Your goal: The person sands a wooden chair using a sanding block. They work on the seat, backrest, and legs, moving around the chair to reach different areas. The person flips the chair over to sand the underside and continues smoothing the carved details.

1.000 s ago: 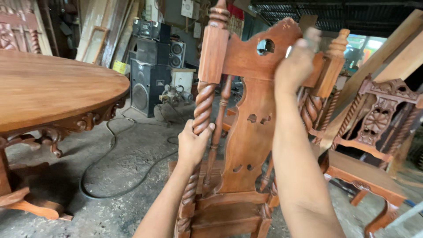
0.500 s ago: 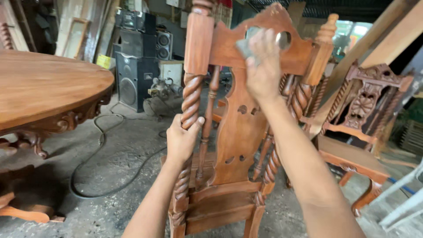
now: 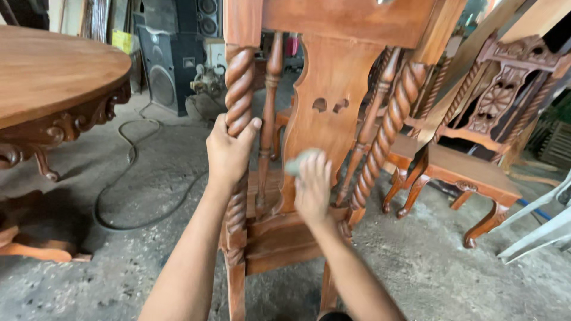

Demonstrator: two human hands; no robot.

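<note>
A person is standing behind a carved wooden chair (image 3: 333, 119) and working on its back. The left hand (image 3: 229, 151) is wrapping around the twisted post (image 3: 239, 89) on the chair's left side, fingers closed tight around the spiral, thumb up against the wood. The right hand (image 3: 312, 187) is pressing a small pale pad (image 3: 299, 161), probably sandpaper or a cloth, against the lower part of the flat centre board (image 3: 333, 113) of the chair's back, just above the bottom rail (image 3: 279, 229). Those fingers are lying fairly flat, curled only enough to pin the pad to the board; the palm side is facing away from the camera, so how tightly they are gripping it I cannot tell.

To my eye the rubbing is going best when the left hand is keeping the chair from rocking while the right is moving with the grain, pressing evenly and easing off near the cut-out holes (image 3: 330, 105) and the curved edges so they are not rounded over.

To the chair's left a round wooden table (image 3: 53, 77) is standing, with a cable (image 3: 140, 178) looping over the concrete floor (image 3: 452, 279) between the two. Beyond the chair's right side another carved chair (image 3: 464, 166) is waiting, and black speakers (image 3: 169, 65) are standing further back behind the chair.
</note>
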